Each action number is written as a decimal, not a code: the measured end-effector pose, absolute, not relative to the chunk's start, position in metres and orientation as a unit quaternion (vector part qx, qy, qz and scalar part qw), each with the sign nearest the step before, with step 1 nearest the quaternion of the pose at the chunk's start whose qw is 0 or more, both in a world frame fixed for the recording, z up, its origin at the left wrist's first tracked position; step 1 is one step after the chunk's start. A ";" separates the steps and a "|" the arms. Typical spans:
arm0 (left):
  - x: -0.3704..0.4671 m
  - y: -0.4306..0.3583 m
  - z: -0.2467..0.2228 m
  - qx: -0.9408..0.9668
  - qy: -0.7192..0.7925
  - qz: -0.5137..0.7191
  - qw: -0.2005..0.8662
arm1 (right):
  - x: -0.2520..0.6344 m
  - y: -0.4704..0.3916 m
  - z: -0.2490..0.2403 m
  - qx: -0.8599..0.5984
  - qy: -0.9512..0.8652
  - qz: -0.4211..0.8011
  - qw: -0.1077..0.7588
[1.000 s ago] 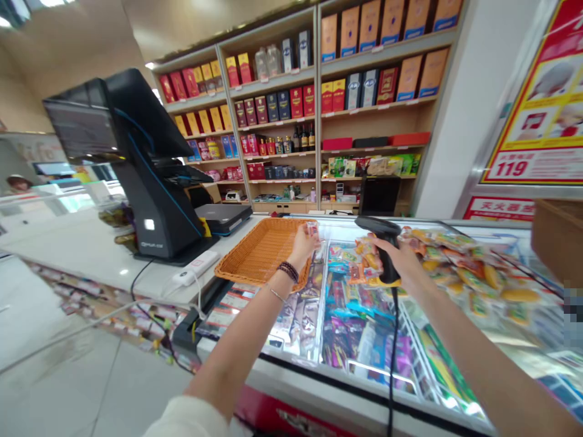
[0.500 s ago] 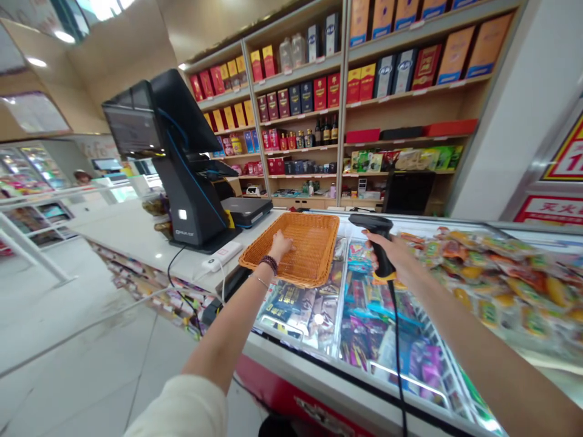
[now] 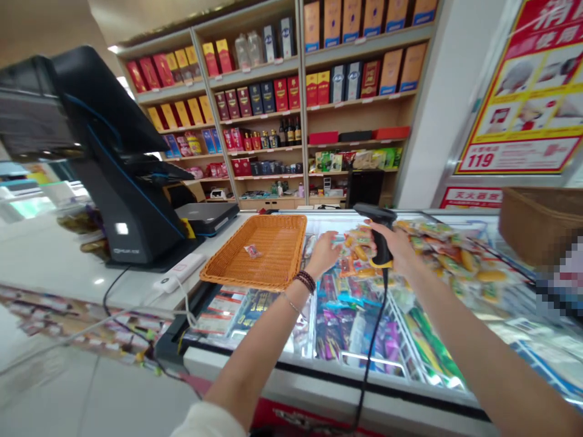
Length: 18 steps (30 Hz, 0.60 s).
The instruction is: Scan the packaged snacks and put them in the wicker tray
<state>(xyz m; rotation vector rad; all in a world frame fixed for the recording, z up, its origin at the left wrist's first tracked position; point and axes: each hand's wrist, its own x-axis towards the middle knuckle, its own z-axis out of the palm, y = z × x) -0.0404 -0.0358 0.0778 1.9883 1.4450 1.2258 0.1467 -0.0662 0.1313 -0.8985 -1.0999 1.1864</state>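
Observation:
My right hand [image 3: 397, 244] grips a black barcode scanner [image 3: 381, 240] by its handle, and the cable hangs down from it. My left hand [image 3: 324, 254], with a beaded bracelet at the wrist, is open with its fingers stretched out. It is just left of some clear-wrapped yellow-orange snack packets [image 3: 359, 243]; whether the fingertips touch them I cannot tell. Left of that hand is an orange wicker basket [image 3: 209, 267] on the counter and freezer top. One small clear packet [image 3: 253, 250] lies in the basket.
A glass-topped freezer [image 3: 337, 364] filled with colourful packages stands before me. More wrapped snacks [image 3: 455, 258] are piled at right, near a brown box [image 3: 537, 224]. A black checkout terminal [image 3: 122, 200], a flat black device [image 3: 207, 217] and a white power strip [image 3: 180, 272] occupy the left counter.
My left hand has left the basket and moved right to the snack packets, its fingers now apart. A small packet shows in the basket. The view has turned right; my right hand still holds the scanner.

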 end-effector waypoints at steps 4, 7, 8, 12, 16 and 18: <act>0.003 -0.035 0.066 0.691 0.632 0.317 0.153 | 0.180 -0.068 0.115 -0.429 -0.437 0.480 0.629; 0.010 -0.036 0.058 0.667 0.679 0.267 0.150 | 0.188 -0.071 0.100 -0.446 -0.432 0.464 0.632; 0.008 -0.037 0.055 0.668 0.682 0.257 0.150 | 0.188 -0.071 0.095 -0.450 -0.434 0.466 0.625; -0.004 -0.039 0.050 0.685 0.683 0.214 0.136 | 0.178 -0.066 0.077 -0.446 -0.445 0.487 0.605; -0.011 -0.042 0.047 0.694 0.682 0.195 0.123 | 0.165 -0.063 0.063 -0.436 -0.458 0.500 0.592; -0.010 -0.043 0.044 0.694 0.661 0.260 0.121 | 0.161 -0.063 0.059 -0.432 -0.464 0.504 0.586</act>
